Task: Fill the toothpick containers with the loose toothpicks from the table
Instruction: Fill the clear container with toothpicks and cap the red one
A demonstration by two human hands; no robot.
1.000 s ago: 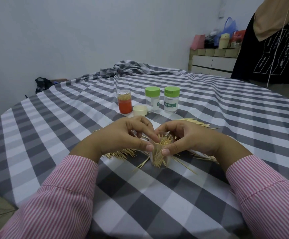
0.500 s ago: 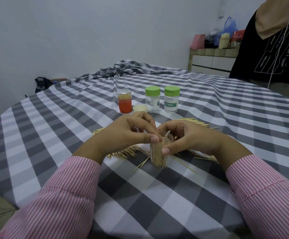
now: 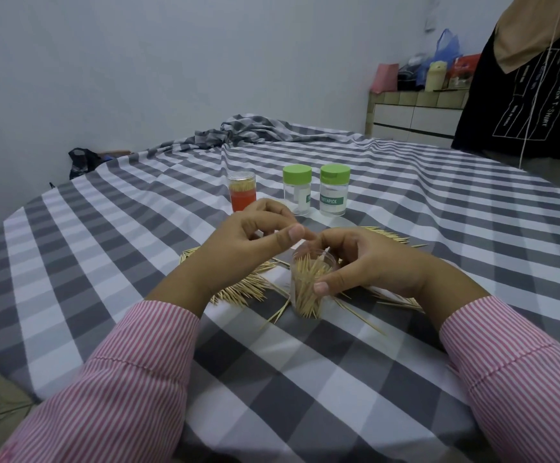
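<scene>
Toothpicks [image 3: 238, 289] lie loose on the tabletop [image 3: 105, 262] around a clear jar [image 3: 307, 292], already well stocked, standing between my hands. My right hand [image 3: 365, 262] grips the jar's wall, thumb in front. My left hand [image 3: 255, 235] hovers just above its mouth, thumb and finger pinched; what they hold, I cannot tell. I judge the picks light, stiff, sharp and prone to scatter, best pinched mid-length in aligned bundles; the jar looks light and tippy.

Right hand [image 3: 368, 265] grips clear container [image 3: 307, 289] of toothpicks; left hand [image 3: 255, 242] pinched above rim.
</scene>
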